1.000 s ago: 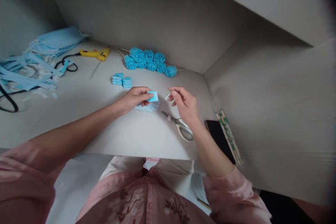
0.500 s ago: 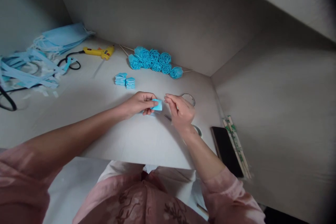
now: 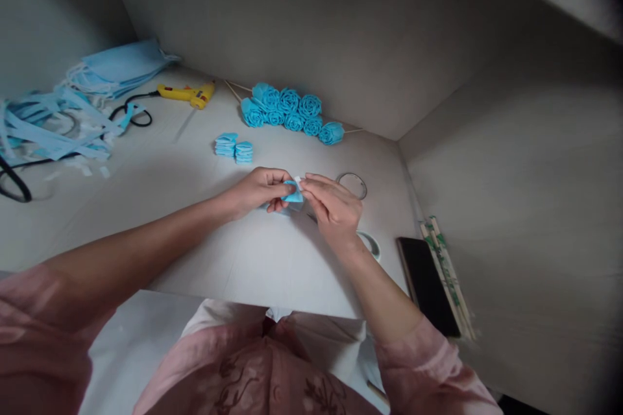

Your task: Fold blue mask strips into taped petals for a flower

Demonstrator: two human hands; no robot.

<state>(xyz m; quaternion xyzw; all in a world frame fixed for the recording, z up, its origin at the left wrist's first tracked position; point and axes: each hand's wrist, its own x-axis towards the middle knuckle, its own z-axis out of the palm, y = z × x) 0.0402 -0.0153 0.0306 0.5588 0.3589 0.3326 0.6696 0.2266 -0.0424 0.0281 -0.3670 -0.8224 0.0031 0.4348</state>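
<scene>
A small blue piece of mask fabric (image 3: 293,196) is pinched between the thumb and fingers of my left hand (image 3: 260,193). My right hand (image 3: 335,207) is closed at the far corner of that piece, where a white bit of its underside (image 3: 298,181) shows at the fingertips. Beyond my left hand stand two small stacks of folded blue pieces (image 3: 226,144). Partly hidden behind my right wrist lies a roll of tape (image 3: 372,246), and a round ring (image 3: 352,186) rests just past the knuckles.
Blue fabric roses on sticks (image 3: 292,110) lie along the back wall. A yellow glue gun (image 3: 187,94), a pile of face masks (image 3: 121,68) and cut blue strips (image 3: 53,126) are at the left. A black phone (image 3: 428,285) lies beside wrapped sticks (image 3: 448,272) at the right.
My right hand has moved left to the blue piece and now grips its corner, turning up a white bit. My left hand keeps its hold. The view has shifted slightly.
</scene>
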